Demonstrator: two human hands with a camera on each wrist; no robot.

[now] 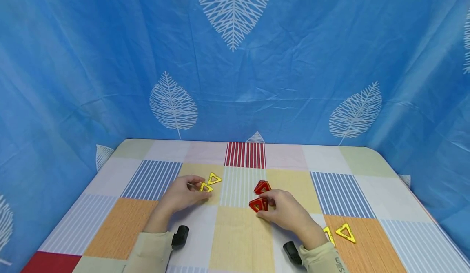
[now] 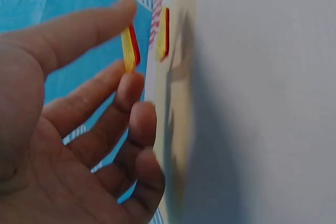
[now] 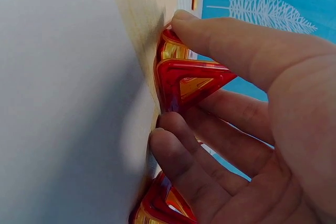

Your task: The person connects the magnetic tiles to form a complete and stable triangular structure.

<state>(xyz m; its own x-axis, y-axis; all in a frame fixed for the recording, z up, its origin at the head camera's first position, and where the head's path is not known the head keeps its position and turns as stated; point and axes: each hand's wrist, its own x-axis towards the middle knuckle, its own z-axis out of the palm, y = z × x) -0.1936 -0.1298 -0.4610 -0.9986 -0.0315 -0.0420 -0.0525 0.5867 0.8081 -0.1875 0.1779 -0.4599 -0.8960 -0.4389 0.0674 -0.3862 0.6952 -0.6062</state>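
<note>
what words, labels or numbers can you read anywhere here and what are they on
Right sleeve cuff: small dark print at the bottom edge of the head view, too small and cut off to read.
Red triangle tiles, yellow triangle tiles, patchwork tablecloth, blue leaf backdrop: no text, only stripes and leaf patterns.
Wrist views: no writing visible.

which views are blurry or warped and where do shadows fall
Head view: sharp, even light, wide-angle bending of the table edges. Left wrist view: left hand soft and close, yellow triangle fairly crisp, soft shadow on the cloth. Right wrist view: red triangle sharp, right hand shadowing the cloth.
</note>
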